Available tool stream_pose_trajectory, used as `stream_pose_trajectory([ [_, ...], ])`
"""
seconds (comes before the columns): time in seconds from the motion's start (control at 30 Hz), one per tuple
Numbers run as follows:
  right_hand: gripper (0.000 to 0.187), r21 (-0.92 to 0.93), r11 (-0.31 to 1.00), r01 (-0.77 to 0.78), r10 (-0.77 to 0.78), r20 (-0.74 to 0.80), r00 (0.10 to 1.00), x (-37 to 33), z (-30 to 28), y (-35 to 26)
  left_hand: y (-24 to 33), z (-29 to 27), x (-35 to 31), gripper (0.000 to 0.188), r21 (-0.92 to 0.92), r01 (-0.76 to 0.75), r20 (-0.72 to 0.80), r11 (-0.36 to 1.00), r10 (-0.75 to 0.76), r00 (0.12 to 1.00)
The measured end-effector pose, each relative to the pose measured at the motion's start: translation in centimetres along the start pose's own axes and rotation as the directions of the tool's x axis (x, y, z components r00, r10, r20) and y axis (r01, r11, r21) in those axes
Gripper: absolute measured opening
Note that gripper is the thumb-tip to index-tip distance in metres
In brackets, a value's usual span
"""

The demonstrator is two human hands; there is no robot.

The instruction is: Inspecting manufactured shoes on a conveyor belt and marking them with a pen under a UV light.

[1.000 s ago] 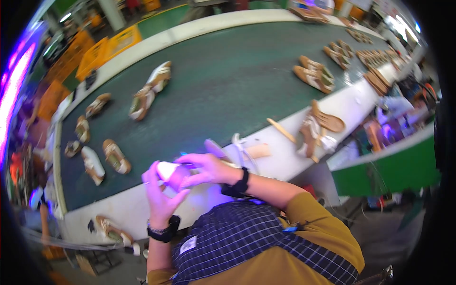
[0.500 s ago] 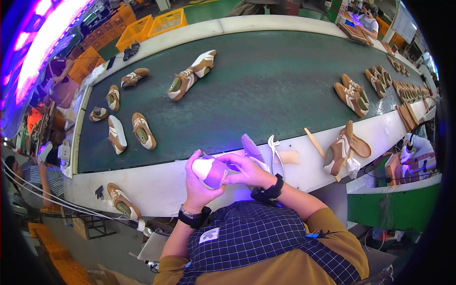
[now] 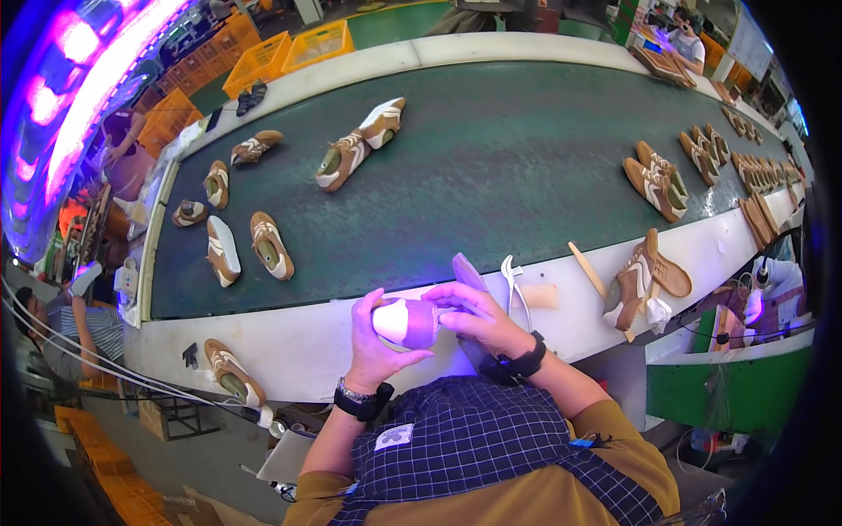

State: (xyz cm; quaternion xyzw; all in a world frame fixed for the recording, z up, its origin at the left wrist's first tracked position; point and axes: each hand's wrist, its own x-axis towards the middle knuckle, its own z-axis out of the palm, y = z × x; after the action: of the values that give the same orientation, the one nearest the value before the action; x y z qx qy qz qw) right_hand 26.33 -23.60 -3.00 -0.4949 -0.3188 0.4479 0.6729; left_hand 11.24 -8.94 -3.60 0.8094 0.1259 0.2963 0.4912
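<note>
Head view. The left hand (image 3: 375, 346) and the right hand (image 3: 478, 317) are closed together on one shoe (image 3: 405, 321), which is held in the air just above the white near edge of the tabletop (image 3: 298, 346). The left hand cups the shoe from below and from the left, its fingers wrapped around the pale end; the right hand grips the opposite end from the right, with its fingers laid over the top. The shoe lies crosswise between the two palms and is lit violet. Each wrist carries a dark band.

Just right of the right hand, on the near edge, a pair of white-handled pliers (image 3: 516, 289) lies beside a flat beige piece (image 3: 539, 296) and a wooden stick (image 3: 586, 268). Farther right along the same edge stands a pair of brown shoes (image 3: 647, 279). Another brown shoe (image 3: 230, 373) rests at the near-left corner, partly over the rim.

On the green conveyor belt (image 3: 491, 167) behind the near edge, two shoes (image 3: 247, 248) lie at the left, a further pair (image 3: 358, 145) lies towards the far edge, and more pairs line the right end. Yellow crates (image 3: 289, 51) stand beyond the far-left corner.
</note>
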Motion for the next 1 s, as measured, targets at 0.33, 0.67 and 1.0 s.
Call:
stream_pose_trajectory([
  [0.33, 0.034, -0.094, 0.994, 0.051, -0.055, -0.04, 0.998, 0.2, 1.8, -2.0, 0.5, -0.9, -0.7, 0.07, 0.014, 0.009, 0.018, 1.0, -0.009, 1.0],
  [0.67, 0.016, 0.017, 0.996, -0.088, 0.089, -0.072, 0.993, 1.0, 2.7, -3.3, 0.6, -1.2, -1.7, 0.067, 0.011, -0.104, 0.062, 0.994, 0.104, 0.993],
  [1.0, 0.014, -0.412, 0.903, 0.12, -0.203, -0.165, 0.965, 1.1, 4.6, -2.1, 0.5, -1.3, -2.2, 0.068, 0.037, -0.12, 0.067, 0.992, 0.117, 0.991],
])
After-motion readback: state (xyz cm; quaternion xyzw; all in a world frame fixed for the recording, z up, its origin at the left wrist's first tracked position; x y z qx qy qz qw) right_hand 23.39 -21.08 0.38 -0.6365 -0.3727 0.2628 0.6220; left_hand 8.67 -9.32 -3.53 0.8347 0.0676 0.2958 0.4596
